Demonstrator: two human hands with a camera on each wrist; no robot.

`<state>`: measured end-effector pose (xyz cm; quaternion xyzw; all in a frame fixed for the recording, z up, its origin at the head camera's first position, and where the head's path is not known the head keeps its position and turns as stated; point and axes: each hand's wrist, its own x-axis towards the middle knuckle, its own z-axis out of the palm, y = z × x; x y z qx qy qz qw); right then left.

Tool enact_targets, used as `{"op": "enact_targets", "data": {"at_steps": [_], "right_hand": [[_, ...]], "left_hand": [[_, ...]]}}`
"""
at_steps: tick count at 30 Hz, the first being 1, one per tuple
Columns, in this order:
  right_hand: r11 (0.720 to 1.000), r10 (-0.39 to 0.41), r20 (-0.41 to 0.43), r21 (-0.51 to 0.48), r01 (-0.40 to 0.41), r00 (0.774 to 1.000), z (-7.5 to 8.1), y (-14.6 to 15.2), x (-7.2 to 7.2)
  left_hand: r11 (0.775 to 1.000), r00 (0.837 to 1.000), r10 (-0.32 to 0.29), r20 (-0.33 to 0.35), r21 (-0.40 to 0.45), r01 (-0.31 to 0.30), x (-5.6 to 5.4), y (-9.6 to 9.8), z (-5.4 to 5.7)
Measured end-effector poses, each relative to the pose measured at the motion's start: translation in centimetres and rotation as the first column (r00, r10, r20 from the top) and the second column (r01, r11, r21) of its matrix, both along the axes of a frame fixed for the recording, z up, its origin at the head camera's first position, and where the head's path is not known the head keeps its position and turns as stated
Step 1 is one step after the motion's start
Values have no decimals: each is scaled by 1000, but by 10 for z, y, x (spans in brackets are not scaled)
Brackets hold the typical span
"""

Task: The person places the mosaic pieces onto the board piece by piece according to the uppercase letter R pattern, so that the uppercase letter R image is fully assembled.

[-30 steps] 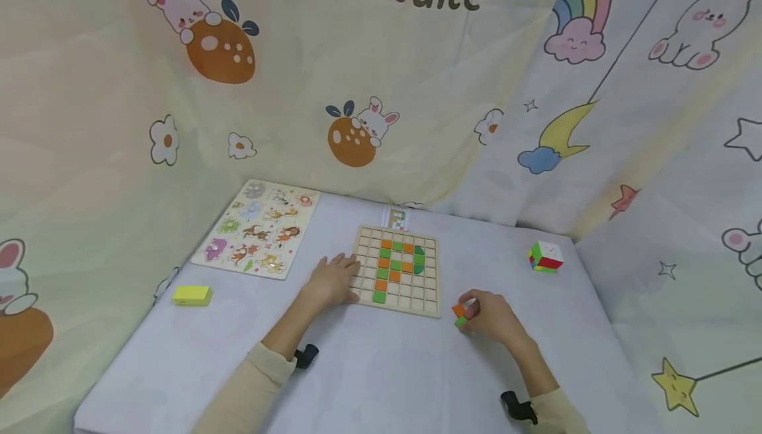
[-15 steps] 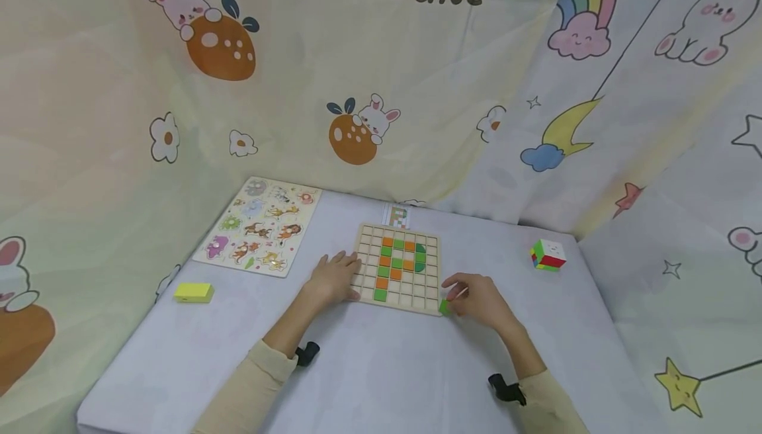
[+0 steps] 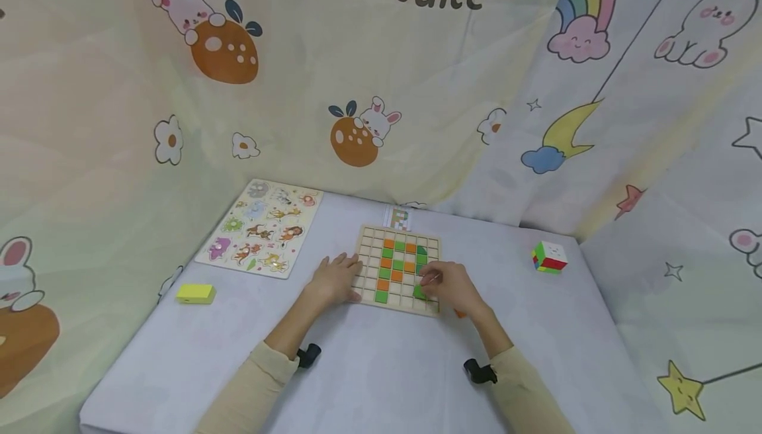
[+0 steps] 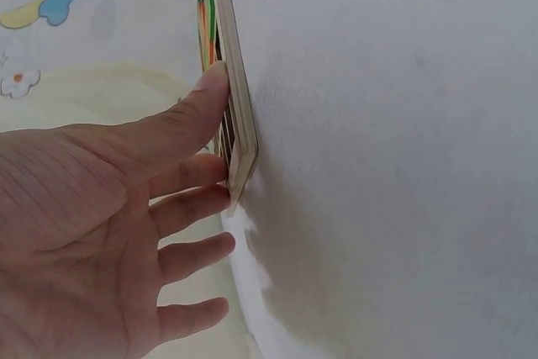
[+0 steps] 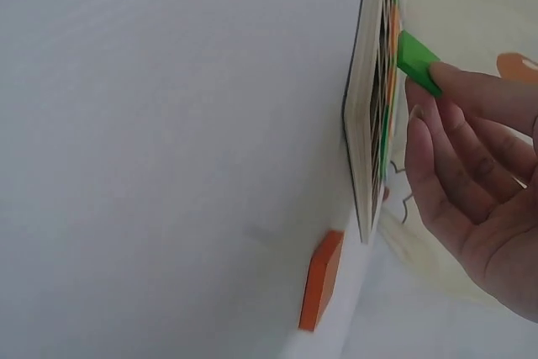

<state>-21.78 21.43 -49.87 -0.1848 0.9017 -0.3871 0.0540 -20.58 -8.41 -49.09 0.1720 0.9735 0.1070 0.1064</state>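
A square wooden grid board (image 3: 372, 302) lies mid-table, with orange and green tiles set in its cells in the shape of a letter P. My left hand (image 3: 335, 280) rests at the board's left edge; the left wrist view shows its thumb touching the edge and its fingers spread straight. Over the lower right cells, my right hand (image 3: 454, 286) pinches a green tile (image 5: 418, 62) between thumb and fingers, and the tile is tilted close over the board. An orange tile (image 5: 321, 282) lies on the table beside the board's near right corner, partly covered by my right wrist in the head view.
Behind the board lies a small pattern card (image 3: 397, 217). An animal peg puzzle (image 3: 258, 229) is at the back left, and a yellow block (image 3: 196, 294) sits at the left. A colourful puzzle cube (image 3: 549, 257) stands at the right. Printed cloth walls enclose the table.
My right hand has moved left from the table onto the board with the green tile. The orange tile, near its fingers earlier, now lies on the table. My left hand has stayed put.
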Motion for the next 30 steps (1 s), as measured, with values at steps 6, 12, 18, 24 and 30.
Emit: {"op": "enact_targets", "data": {"at_steps": [6,12,18,24,30], "right_hand": [[999,0,-10,35,0,1000,-5,-14,-13],[997,4,-1,78,-4,1000,-10,-23,-20],[995,25,11,94,-26,1000,-10,-26,-20],[994,30,17,104,-32,999,-9,-24,-19],[997,17,27,75,-19,1000,-6,-13,-15]], "left_hand": [[1000,1000,8,4,21,-8,-1,-1,0],[1000,1000,6,9,14,-6,-2,-2,-2],[1000,1000,3,4,4,-3,-1,0,-3],[1000,1000,7,3,1,-7,-1,2,-2],[1000,1000,9,5,-9,-9,-1,2,-3]]}}
